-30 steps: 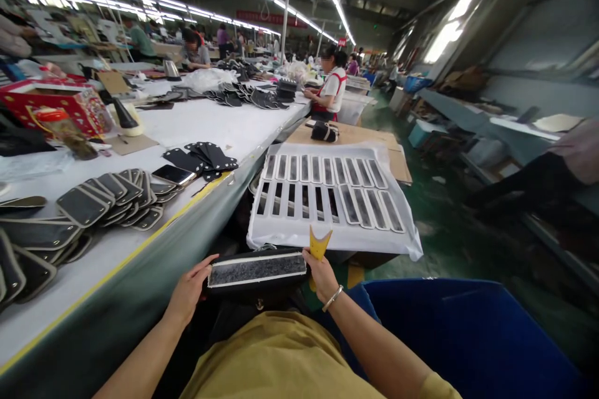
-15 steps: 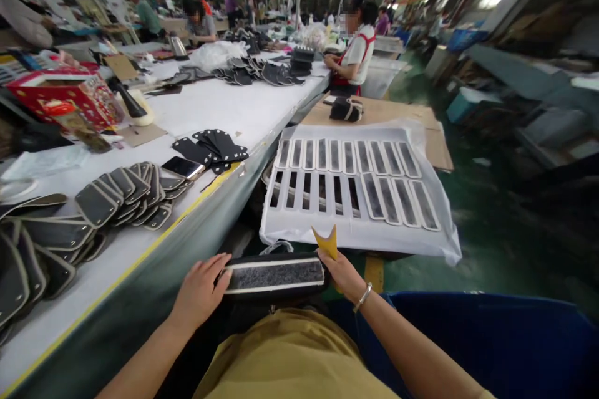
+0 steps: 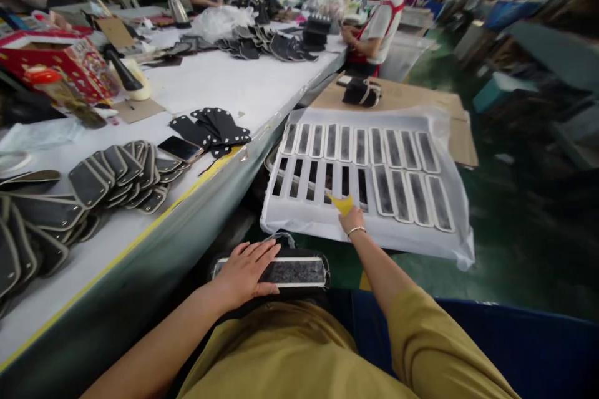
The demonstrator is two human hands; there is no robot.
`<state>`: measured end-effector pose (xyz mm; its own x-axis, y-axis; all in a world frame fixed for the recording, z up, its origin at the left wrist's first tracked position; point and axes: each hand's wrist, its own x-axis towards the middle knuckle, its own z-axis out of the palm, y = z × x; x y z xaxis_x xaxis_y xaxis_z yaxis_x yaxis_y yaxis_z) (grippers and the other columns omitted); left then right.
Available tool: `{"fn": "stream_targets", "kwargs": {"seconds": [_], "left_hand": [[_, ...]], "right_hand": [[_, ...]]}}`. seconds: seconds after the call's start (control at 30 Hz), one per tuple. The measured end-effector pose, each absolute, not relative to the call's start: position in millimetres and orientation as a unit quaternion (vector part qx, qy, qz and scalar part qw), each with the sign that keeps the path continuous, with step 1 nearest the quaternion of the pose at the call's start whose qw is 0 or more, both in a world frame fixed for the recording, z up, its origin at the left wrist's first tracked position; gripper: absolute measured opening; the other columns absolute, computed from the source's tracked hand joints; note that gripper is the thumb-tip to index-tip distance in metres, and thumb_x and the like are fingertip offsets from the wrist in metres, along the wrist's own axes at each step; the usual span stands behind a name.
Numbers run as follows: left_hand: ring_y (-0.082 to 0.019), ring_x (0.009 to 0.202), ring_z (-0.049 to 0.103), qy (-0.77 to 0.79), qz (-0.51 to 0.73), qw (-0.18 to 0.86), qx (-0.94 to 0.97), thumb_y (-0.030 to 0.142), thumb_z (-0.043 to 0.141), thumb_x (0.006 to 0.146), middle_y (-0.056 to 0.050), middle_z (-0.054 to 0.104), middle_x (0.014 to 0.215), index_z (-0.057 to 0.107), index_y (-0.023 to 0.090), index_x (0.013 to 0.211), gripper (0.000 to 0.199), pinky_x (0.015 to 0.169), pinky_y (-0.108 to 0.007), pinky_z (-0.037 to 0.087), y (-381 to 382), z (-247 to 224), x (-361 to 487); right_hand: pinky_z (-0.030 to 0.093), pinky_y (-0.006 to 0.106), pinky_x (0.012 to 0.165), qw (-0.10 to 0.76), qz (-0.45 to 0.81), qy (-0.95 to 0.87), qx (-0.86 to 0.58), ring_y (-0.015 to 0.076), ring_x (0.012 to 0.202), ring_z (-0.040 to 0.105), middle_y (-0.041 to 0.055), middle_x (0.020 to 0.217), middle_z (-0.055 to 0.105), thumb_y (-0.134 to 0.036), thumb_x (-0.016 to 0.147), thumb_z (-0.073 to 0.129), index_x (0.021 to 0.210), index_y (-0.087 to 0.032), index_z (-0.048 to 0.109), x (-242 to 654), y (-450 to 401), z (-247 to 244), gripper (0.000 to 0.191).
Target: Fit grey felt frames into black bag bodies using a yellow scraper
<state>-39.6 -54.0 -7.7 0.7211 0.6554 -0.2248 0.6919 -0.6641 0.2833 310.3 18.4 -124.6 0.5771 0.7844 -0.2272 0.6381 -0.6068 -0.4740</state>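
My left hand (image 3: 248,268) lies with its fingers stretched over a dark grey strip with white edges (image 3: 299,272), which sits on a black padded piece in front of my body. The palm covers the strip's left part. Farther out, my right hand (image 3: 352,219) is closed on a yellow piece with a notched end (image 3: 342,204). This hand is at the near edge of a white-covered board (image 3: 299,217). Rows of pale-rimmed dark strips (image 3: 400,196) lie on the board, along with several long cut-out slots.
On the left, a white table (image 3: 210,90) with a yellow edge carries stacked grey-black panels (image 3: 88,181), black pieces (image 3: 218,128) and a phone (image 3: 181,148). Cardboard (image 3: 412,96) lies behind the board. A blue bin (image 3: 505,343) stands at my right. A co-worker (image 3: 381,25) is by the table's far end.
My right hand has moved forward from the strip's right end to the board, carrying the yellow piece. My left hand has slid right, flatter onto the strip. The view has tilted down.
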Motion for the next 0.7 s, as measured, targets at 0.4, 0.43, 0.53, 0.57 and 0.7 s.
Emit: {"fn": "stream_targets", "kwargs": {"seconds": [0.4, 0.43, 0.53, 0.57, 0.7], "left_hand": [[-0.026, 0.134, 0.024, 0.401, -0.133, 0.268, 0.866, 0.058, 0.053, 0.078, -0.001, 0.021, 0.150, 0.019, 0.036, 0.142, 0.075, 0.109, -0.050, 0.007, -42.0, 13.4, -67.5], [-0.027, 0.134, 0.023, 0.402, -0.138, 0.270, 0.864, 0.058, 0.053, 0.078, -0.002, 0.020, 0.151, 0.019, 0.036, 0.142, 0.076, 0.109, -0.051, 0.007, -41.5, 13.5, -69.4], [-0.030, 0.135, 0.021, 0.411, -0.133, 0.256, 0.865, 0.061, 0.058, 0.071, -0.005, 0.018, 0.151, 0.018, 0.031, 0.143, 0.088, 0.108, -0.054, 0.004, -45.9, 12.3, -67.1], [-0.031, 0.135, 0.021, 0.410, -0.120, 0.244, 0.871, 0.064, 0.061, 0.066, -0.008, 0.018, 0.151, 0.018, 0.028, 0.143, 0.096, 0.108, -0.054, 0.002, -49.9, 12.3, -62.9], [-0.033, 0.131, 0.027, 0.362, -0.042, 0.200, 0.909, 0.066, 0.061, 0.064, -0.015, 0.031, 0.144, 0.019, 0.016, 0.143, 0.103, 0.109, -0.053, 0.001, -65.9, 14.6, -36.1]], "right_hand": [[0.022, 0.055, 0.097, 0.102, 0.209, -0.452, -0.861, 0.0402, 0.123, 0.028, 0.0273, 0.131, 0.035, -0.025, 0.081, 0.056, 0.122, -0.004, 0.047, 316.5, 47.2, -124.8, 0.046], [0.021, 0.054, 0.099, 0.109, 0.216, -0.470, -0.849, 0.0397, 0.124, 0.028, 0.0274, 0.132, 0.035, -0.026, 0.082, 0.055, 0.121, -0.004, 0.048, 313.4, 44.8, -113.7, 0.046], [0.025, 0.040, 0.102, 0.145, 0.271, -0.572, -0.761, 0.0292, 0.121, 0.039, 0.0225, 0.127, 0.045, -0.027, 0.086, 0.048, 0.122, -0.003, 0.051, 290.7, 21.2, -65.1, 0.043], [0.030, 0.034, 0.101, 0.158, 0.299, -0.616, -0.712, 0.0253, 0.116, 0.045, 0.0187, 0.123, 0.052, -0.029, 0.085, 0.049, 0.120, -0.005, 0.054, 279.2, 6.1, -46.4, 0.042], [0.043, 0.032, 0.095, 0.207, 0.352, -0.778, -0.477, 0.0261, 0.109, 0.054, 0.0056, 0.123, 0.057, -0.040, 0.061, 0.073, 0.125, -0.027, 0.054, 243.8, -76.1, -5.5, 0.069]]}}
